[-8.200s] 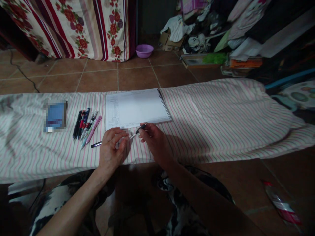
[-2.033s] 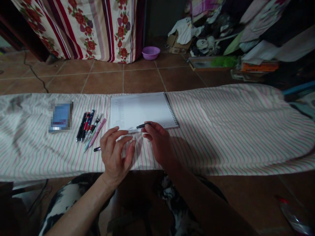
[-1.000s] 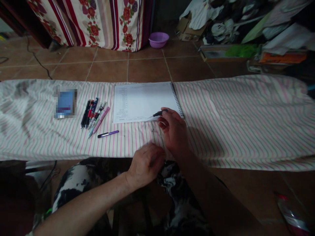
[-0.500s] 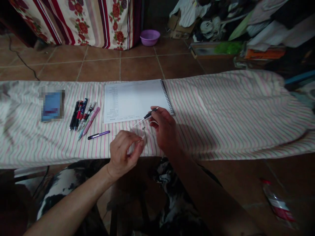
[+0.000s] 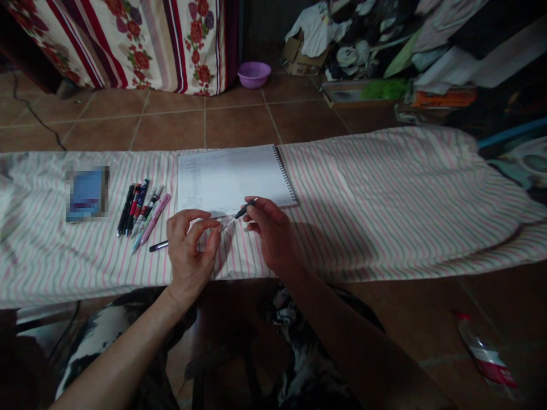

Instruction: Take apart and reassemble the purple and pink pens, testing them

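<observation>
My right hand (image 5: 273, 230) is closed around the dark barrel of a pen (image 5: 243, 210) near the front of the bench. A thin pale refill (image 5: 228, 224) sticks out of the barrel, down and to the left. At its far end my left hand (image 5: 192, 242) pinches thumb and index finger together. Whatever small piece lies between those fingertips is too small to name. Behind both hands a spiral notebook (image 5: 239, 173) lies with a pale page up. A purple and black pen (image 5: 158, 246) is partly covered by my left hand.
Several pens (image 5: 143, 210) lie side by side left of the notebook. Farther left is a blurred blue object (image 5: 86, 193). A striped cloth (image 5: 363, 193) covers the bench. On the floor are a purple basin (image 5: 254, 76) and a plastic bottle (image 5: 485, 353).
My left hand has moved left and slightly up, and its pinched fingertips now meet the refill's tip. My right hand has shifted left and a little down with the pen.
</observation>
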Available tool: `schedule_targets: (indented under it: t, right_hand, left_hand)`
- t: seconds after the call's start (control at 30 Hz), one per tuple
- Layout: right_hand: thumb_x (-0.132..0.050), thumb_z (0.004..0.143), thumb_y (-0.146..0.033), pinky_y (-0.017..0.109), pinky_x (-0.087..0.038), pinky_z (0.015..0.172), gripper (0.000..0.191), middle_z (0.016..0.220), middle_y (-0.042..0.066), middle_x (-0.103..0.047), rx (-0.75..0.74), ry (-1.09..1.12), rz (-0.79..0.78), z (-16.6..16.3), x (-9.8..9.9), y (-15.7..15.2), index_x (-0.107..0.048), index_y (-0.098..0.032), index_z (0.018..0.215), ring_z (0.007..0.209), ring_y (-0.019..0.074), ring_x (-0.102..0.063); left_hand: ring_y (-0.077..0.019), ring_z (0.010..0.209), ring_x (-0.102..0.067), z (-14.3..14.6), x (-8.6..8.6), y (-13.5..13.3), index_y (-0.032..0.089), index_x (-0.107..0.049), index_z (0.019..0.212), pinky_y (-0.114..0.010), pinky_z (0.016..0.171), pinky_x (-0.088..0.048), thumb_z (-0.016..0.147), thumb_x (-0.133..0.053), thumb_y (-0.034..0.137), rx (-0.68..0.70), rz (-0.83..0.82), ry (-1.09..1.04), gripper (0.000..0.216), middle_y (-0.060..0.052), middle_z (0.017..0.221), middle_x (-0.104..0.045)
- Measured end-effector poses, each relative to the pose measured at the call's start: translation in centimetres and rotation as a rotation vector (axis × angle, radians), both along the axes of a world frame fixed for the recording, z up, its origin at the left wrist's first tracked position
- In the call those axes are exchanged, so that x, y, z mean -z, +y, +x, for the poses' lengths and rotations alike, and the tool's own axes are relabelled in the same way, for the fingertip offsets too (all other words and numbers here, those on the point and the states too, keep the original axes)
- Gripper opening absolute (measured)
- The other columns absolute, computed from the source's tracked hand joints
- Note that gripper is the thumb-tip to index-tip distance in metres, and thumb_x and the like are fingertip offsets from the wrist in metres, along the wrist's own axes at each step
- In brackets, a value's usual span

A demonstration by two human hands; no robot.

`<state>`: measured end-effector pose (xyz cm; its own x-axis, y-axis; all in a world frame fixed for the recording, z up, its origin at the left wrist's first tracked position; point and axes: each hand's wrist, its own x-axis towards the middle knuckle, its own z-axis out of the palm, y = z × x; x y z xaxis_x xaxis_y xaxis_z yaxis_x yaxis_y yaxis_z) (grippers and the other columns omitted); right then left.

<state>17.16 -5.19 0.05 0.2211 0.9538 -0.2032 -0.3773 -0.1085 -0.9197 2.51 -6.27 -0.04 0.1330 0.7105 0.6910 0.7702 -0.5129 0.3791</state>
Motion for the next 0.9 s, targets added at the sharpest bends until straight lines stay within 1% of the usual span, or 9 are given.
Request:
schedule_targets:
  t: [0.33,0.67,0.9]
  right_hand:
    - [-0.062,0.070,-0.029,0.020,-0.040,0.053,0.021,0.070,-0.003,-0.060,-0.045,0.025,0.060,-0.5,0.5,0.1,-0.064,-0.021,0.088,0.062,0.0079,-0.054]
    - [-0.062,0.068,-0.027,0.019,-0.039,0.051,0.021,0.068,-0.004,-0.059,-0.087,0.041,0.039,-1.0,-0.1,0.0,-0.063,-0.019,0.087,0.060,0.0070,-0.052]
    - [-0.063,0.069,-0.027,0.019,-0.041,0.052,0.021,0.069,-0.004,-0.060,-0.108,0.052,0.044,-1.2,0.2,0.1,-0.063,-0.020,0.089,0.062,0.0078,-0.054]
  left_hand:
    - [-0.0230,0.109,-0.049,0.1,0.6,0.2,0.020,-0.061,0.088,-0.044,0.095,-0.039,0.077,-0.064,0.021,0.015,-0.022,0.027,0.011,-0.006,0.100,-0.061]
    - [-0.0233,0.111,-0.048,0.3,0.8,0.3,0.022,-0.062,0.086,-0.044,0.095,-0.039,0.078,-0.062,0.021,0.002,-0.064,0.018,0.009,-0.005,0.100,-0.062]
    - [-0.0226,0.108,-0.050,0.2,0.6,0.3,0.021,-0.061,0.083,-0.044,0.094,-0.039,0.078,-0.060,0.017,-0.012,-0.057,-0.001,0.006,-0.004,0.095,-0.063]
